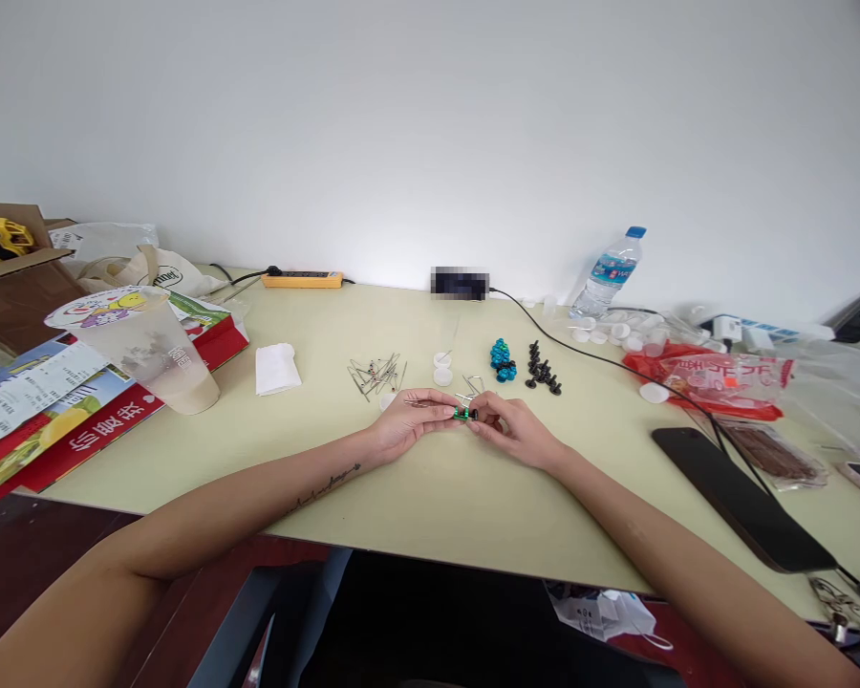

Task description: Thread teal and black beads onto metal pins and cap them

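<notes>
Near the middle of the table, my left hand (pixel 410 423) pinches a small green part (pixel 462 414) between thumb and finger. My right hand (pixel 514 428) meets it from the right, its fingertips closed on a small black part (pixel 474 415) at the green part's right end. Just beyond the hands lie bent metal pieces (pixel 471 390) and small white round containers (pixel 442 369). A pile of thin metal pins (pixel 376 375) is behind my left hand. Blue-green parts (pixel 501 354) and black screw-like parts (pixel 543 369) lie behind my right hand.
On the left stand a drink cup (pixel 154 354), a red box (pixel 222 344) and a folded white tissue (pixel 276 369). An orange power strip (pixel 302 279) lies by the wall. To the right are a water bottle (pixel 608 277), red packaging (pixel 709 377), a black phone (pixel 738 495) and cables.
</notes>
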